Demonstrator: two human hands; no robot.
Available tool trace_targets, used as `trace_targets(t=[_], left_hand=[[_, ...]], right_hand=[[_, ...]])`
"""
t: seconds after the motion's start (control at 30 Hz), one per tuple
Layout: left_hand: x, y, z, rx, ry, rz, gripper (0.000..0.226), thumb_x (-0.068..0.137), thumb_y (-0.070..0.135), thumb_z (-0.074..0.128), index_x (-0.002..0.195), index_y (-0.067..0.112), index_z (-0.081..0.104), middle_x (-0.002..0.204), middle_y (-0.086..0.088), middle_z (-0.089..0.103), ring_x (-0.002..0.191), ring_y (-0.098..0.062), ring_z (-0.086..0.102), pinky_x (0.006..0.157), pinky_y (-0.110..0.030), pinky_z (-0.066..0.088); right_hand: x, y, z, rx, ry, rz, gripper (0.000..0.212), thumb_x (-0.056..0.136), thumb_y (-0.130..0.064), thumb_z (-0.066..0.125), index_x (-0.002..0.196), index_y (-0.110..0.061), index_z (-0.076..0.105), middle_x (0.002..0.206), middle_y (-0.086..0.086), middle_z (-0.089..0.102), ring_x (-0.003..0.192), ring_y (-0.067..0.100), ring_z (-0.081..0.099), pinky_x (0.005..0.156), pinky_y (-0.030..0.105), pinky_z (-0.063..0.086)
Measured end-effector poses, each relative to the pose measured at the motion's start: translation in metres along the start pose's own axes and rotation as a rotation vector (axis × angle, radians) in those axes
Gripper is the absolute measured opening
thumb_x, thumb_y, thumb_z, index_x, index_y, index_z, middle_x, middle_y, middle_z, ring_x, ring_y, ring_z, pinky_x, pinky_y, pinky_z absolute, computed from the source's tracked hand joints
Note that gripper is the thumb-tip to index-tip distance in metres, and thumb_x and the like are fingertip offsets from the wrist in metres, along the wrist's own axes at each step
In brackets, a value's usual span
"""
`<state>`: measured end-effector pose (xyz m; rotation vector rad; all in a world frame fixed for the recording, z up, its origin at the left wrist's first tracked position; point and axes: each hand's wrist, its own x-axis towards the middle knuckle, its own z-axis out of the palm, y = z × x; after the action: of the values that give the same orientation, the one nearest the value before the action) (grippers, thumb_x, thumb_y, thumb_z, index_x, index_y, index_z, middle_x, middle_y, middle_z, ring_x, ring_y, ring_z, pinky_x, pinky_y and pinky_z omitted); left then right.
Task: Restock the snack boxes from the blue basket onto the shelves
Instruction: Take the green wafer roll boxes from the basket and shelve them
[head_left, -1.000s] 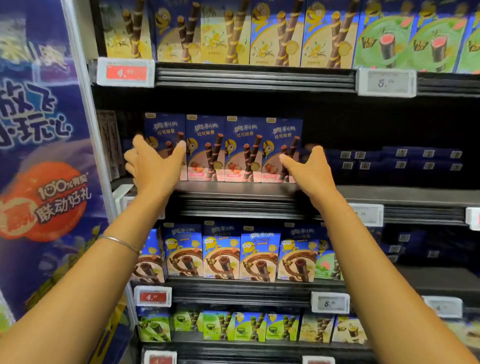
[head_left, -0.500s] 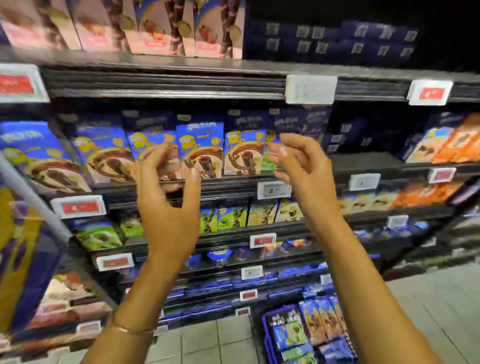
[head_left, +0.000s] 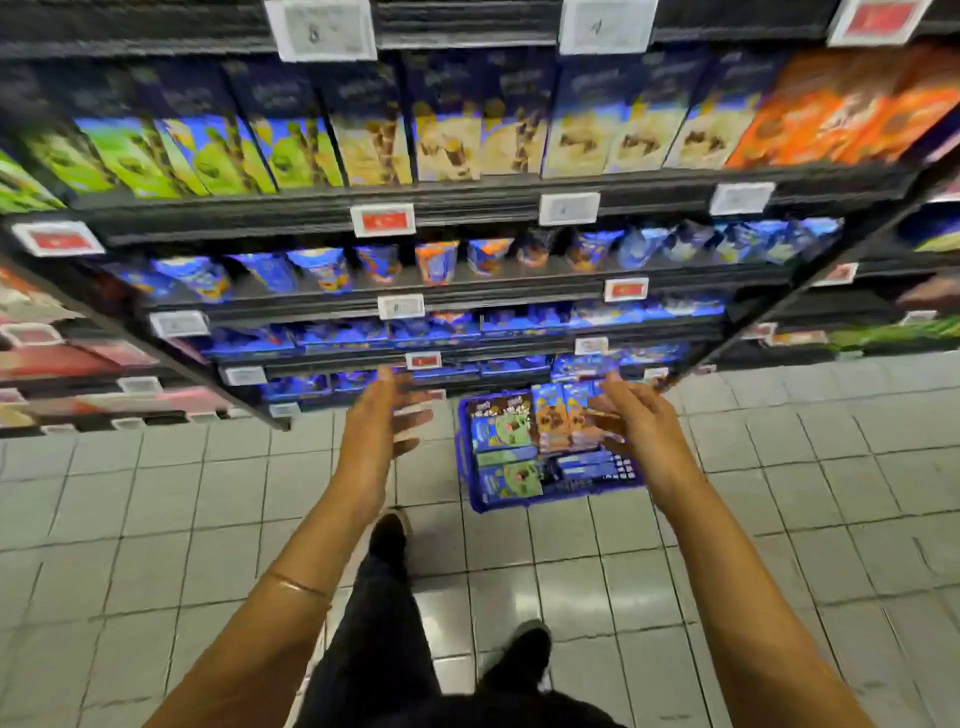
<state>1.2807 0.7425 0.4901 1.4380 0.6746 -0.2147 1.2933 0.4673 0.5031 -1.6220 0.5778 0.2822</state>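
Left hand (head_left: 382, 421) and right hand (head_left: 641, 423) both empty, fingers loosely spread, held out toward blue basket (head_left: 519, 505). Advice: grip snack boxes (head_left: 503, 427) by their sides; match flavour to shelves (head_left: 467, 200).

The blue basket (head_left: 524, 503) sits open-topped on the tiled floor (head_left: 208, 493), with clear air above it between the left hand (head_left: 382, 421) and the right hand (head_left: 636, 423). Snack boxes (head_left: 519, 423) pack it tight. The shelves (head_left: 337, 370) crowd its far side, and a shoe (head_left: 388, 535) stands near its left corner.
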Motion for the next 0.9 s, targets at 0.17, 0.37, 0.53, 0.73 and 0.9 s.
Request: trace_targets(t=[0.17,0.37,0.53,0.73,0.9], left_hand=[[0.005,-0.052,0.060,-0.014,0.028,-0.149,0.051,0.109,0.062,0.034,0.117,0.025,0.068,0.116,-0.002,0.077,0.109,-0.025,0.072,0.085,-0.038,0.048],[0.075,-0.124,0.140,0.028,-0.037,-0.317,0.059,0.108,0.065,0.029,0.119,0.022,0.068,0.095,0.009,0.079,0.091,-0.015,0.073,0.083,-0.035,0.051],[0.155,-0.219,0.204,-0.004,-0.114,-0.392,0.062,0.111,0.059,0.023,0.134,0.015,0.059,0.130,-0.011,0.066,0.101,-0.023,0.068,0.074,-0.032,0.049],[0.245,-0.347,0.286,-0.020,-0.188,-0.367,0.066,0.107,0.068,0.015,0.117,0.023,0.063,0.112,-0.001,0.073,0.100,-0.021,0.071,0.082,-0.036,0.048],[0.309,-0.418,0.312,0.009,-0.103,-0.212,0.071,0.107,0.071,0.017,0.103,0.026,0.072,0.088,0.008,0.078,0.082,-0.016,0.073,0.074,-0.033,0.051]], right_hand=[[0.040,0.070,-0.049,-0.106,0.073,0.188,0.020,0.103,-0.034,0.056,0.091,-0.019,0.062,0.094,0.008,0.068,0.079,0.021,0.060,0.063,0.026,0.042],[0.147,0.161,-0.057,-0.310,0.009,0.230,0.037,0.103,-0.036,0.056,0.126,-0.007,0.066,0.120,0.015,0.069,0.109,0.032,0.063,0.086,0.031,0.047],[0.255,0.271,-0.074,-0.533,-0.051,0.214,0.034,0.096,-0.031,0.068,0.122,-0.009,0.070,0.126,0.016,0.069,0.124,0.033,0.060,0.105,0.037,0.044],[0.369,0.421,-0.095,-0.711,-0.112,0.179,0.014,0.092,-0.034,0.068,0.096,-0.021,0.062,0.096,0.005,0.064,0.097,0.025,0.064,0.073,0.025,0.038],[0.434,0.504,-0.090,-0.884,-0.206,-0.077,0.010,0.089,-0.028,0.069,0.086,-0.026,0.060,0.093,0.007,0.065,0.091,0.027,0.061,0.078,0.033,0.047]])
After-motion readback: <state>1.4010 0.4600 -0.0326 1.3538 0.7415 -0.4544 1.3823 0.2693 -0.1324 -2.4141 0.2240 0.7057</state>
